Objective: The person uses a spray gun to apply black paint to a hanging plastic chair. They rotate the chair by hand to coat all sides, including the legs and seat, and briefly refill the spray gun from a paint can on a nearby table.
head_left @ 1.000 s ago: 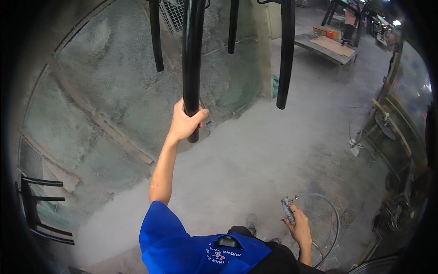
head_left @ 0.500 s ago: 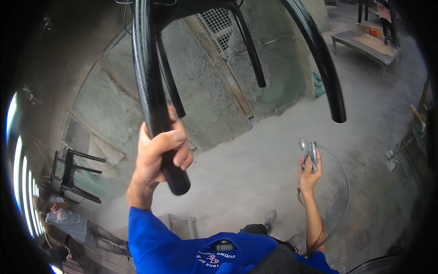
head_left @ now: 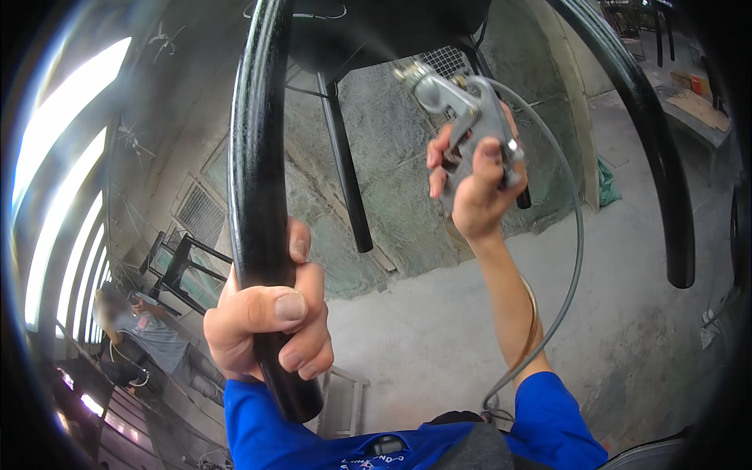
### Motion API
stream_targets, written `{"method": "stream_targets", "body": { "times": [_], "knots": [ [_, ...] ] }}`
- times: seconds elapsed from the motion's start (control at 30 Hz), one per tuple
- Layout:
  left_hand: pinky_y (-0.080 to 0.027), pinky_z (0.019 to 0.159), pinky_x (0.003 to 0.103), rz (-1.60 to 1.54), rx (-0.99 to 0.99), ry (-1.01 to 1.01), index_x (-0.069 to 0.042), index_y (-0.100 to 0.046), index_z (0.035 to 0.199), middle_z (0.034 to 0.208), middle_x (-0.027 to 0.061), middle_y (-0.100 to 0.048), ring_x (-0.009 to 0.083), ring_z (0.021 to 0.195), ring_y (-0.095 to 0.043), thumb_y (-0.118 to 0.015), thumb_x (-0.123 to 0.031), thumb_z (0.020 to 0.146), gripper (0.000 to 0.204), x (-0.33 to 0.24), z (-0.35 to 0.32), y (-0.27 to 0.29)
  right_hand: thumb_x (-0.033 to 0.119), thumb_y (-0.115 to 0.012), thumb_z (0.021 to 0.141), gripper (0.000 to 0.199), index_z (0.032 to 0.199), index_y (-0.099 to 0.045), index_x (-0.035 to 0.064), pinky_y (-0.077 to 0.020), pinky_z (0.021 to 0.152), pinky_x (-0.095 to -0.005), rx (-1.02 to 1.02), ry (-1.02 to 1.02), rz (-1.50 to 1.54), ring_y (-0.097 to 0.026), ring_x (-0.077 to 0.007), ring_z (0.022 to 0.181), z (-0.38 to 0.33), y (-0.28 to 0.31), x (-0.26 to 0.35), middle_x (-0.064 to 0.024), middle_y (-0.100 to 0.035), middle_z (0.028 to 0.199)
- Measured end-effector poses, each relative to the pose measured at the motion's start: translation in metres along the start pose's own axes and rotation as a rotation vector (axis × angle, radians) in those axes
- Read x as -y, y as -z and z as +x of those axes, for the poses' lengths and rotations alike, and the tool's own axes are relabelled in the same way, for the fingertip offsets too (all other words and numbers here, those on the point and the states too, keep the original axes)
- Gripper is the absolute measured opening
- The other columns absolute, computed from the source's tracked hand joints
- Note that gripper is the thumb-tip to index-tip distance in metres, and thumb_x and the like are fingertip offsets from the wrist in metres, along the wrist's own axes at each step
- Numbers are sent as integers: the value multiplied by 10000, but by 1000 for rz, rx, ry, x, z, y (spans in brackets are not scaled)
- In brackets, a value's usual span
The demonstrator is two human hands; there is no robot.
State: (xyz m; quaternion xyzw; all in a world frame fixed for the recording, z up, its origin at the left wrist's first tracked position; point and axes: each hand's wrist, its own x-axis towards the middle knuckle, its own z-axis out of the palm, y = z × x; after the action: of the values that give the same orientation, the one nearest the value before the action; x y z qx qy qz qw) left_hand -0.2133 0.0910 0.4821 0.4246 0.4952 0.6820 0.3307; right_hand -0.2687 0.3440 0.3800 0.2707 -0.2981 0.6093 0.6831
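Note:
A glossy black chair (head_left: 376, 31) hangs above, its legs pointing down toward me. My left hand (head_left: 270, 329) is wrapped round the lower part of its near left leg (head_left: 260, 157), close to the leg's end. In my right hand (head_left: 486, 184) is a metal spray gun (head_left: 458, 106), raised below the dark seat. The gun's nozzle points up and left, with a faint haze by its tip. From the gun a grey hose (head_left: 578, 227) curves down past my forearm. Another leg (head_left: 658, 149) of the chair hangs to the right, apart from both hands.
At the left a person (head_left: 160, 341) stands near another black chair (head_left: 188, 266). Dusty panels (head_left: 439, 188) lean behind the hanging chair. A low table (head_left: 697, 113) stands at the far right; a small metal stand (head_left: 345, 399) is below my left hand. Bright lights line the left wall.
My right hand has lifted the spray gun from low at the right to beneath the chair seat. The chair appears lower and closer, with my left hand still gripping its leg.

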Motion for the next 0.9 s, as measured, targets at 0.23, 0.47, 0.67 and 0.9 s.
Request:
{"method": "stream_targets", "body": {
  "times": [0.23,0.47,0.67,0.9],
  "knots": [
    [-509,456,462,-150,1,26,-38,-283,1253,705,123,-464,240,481,-561,-509,7,868,449,-15,-9,-6,237,-525,1074,409,1397,-528,-13,-477,384,-213,-299,6,-315,-629,-91,642,32,40,-32,-51,-632,792],
    [-545,479,463,-157,6,-18,-6,-264,1265,721,91,-430,237,512,-568,-466,-13,933,389,-12,-11,-3,387,-618,1043,547,1463,-560,42,-590,644,-319,221,389,-852,-739,-178,733,-6,52,-65,-94,-762,865],
    [-520,436,437,-141,-19,-43,8,-307,1250,721,88,-427,215,489,-548,-479,-18,935,359,3,5,-5,335,-723,930,598,1461,-567,109,-613,684,-396,620,259,-905,-740,-236,810,-44,9,-57,-68,-727,897],
    [-481,422,382,-93,-63,-29,-18,-424,1212,701,62,-471,169,455,-502,-519,-7,924,304,9,40,4,337,-712,970,583,1421,-575,-6,-615,648,-353,-12,643,-841,-730,-229,801,-41,23,-25,-132,-719,976]
  ]
}}
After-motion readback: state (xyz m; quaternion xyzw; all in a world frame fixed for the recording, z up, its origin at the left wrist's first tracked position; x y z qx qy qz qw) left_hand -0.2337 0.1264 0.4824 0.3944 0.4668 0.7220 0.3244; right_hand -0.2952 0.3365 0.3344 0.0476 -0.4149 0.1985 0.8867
